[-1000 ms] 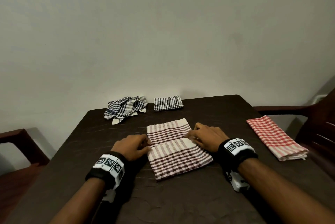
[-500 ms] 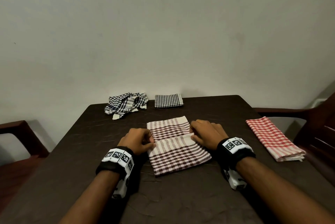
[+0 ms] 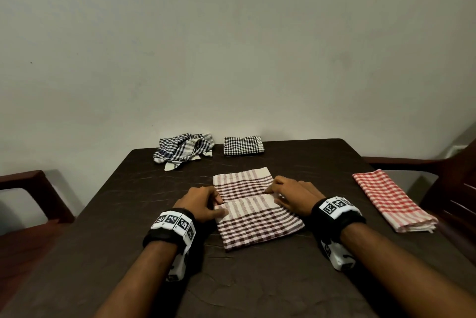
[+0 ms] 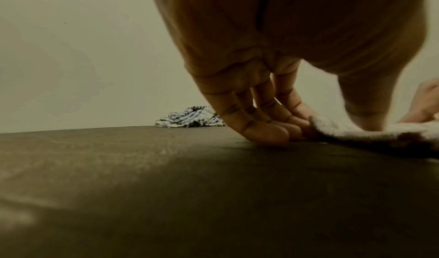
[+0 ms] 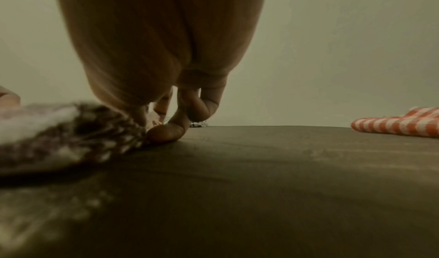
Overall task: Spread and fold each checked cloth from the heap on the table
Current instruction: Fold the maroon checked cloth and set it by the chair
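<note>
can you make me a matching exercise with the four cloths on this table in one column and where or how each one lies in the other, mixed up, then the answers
Column 1
1. brown checked cloth
2. red checked cloth
3. black-and-white checked cloth
4. blue checked cloth

Column 2
A. crumpled in a heap at the far left of the table
B. folded, lying alone at the table's right edge
C. small folded square at the far edge, right of the heap
D. in the middle, its folded edge pinched by the left hand and right hand

Pairs: 1-D, 2-B, 3-C, 4-A
</note>
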